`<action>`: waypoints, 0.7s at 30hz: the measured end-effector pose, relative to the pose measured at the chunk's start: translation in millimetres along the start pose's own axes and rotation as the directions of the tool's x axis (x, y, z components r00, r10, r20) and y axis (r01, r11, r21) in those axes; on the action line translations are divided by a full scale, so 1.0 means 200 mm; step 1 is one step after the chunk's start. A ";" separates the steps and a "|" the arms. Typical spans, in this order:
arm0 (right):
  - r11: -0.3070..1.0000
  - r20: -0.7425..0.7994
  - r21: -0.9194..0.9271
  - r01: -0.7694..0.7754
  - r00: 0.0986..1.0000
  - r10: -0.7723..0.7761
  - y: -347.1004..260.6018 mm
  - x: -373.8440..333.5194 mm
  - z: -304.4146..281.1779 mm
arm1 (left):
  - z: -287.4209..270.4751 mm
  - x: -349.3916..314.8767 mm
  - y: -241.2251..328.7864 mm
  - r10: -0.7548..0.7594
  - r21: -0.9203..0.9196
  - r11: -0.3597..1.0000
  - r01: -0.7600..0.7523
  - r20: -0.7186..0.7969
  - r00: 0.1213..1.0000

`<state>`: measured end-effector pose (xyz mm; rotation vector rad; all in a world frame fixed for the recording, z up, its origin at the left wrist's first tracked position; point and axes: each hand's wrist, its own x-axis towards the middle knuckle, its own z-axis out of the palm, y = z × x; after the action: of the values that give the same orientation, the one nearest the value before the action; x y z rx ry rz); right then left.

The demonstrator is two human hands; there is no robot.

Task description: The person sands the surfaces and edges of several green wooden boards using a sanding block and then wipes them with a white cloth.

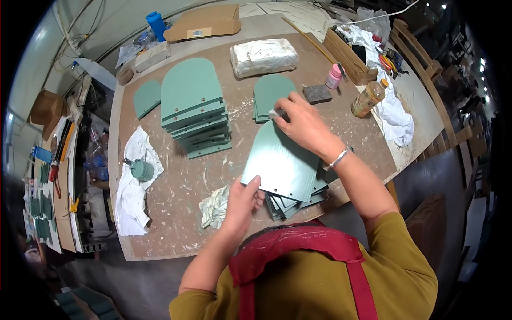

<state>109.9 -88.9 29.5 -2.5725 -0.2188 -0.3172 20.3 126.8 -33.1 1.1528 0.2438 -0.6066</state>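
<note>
A green arched panel (280, 162) with small holes along its straight edge lies tilted on a pile of similar panels (292, 206) at the near table edge. My left hand (245, 202) grips its lower left corner, thumb on top and fingers curled below. At the panel's rounded far end, my right hand (305, 122) is closed on a small white piece (273, 113), pressed against the rim. I cannot make out whether it is cloth or a pad. Just beyond lie more arched panels (273, 88). To the left rises a tall stack of green panels (191, 88).
A crumpled cloth (215, 207) lies left of my left hand. A small green pot (142, 170) rests on a white rag (133, 205). Beyond are a wrapped white block (264, 57), a dark block (317, 94), a pink bottle (334, 77), an amber bottle (368, 100) and a wooden box (349, 57).
</note>
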 end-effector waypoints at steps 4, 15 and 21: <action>0.987 -0.009 -0.152 -0.055 0.998 0.054 0.09 -0.01 -0.05 | 0.05 -0.05 -0.06 0.010 -0.049 0.999 -0.010 0.003 1.000; 0.902 -0.076 0.402 -0.160 0.975 0.207 0.25 -0.13 -0.20 | -0.04 -0.06 0.25 0.636 0.771 0.109 -0.628 0.431 0.640; 0.314 -0.091 0.945 -0.093 0.846 0.525 0.42 -0.36 -0.10 | 0.25 0.07 0.20 0.260 0.649 -0.311 -0.694 0.760 0.595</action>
<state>56.1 -176.3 -14.8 -1.2891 0.2400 -0.3932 47.7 87.3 11.6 2.3635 -1.3329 0.0302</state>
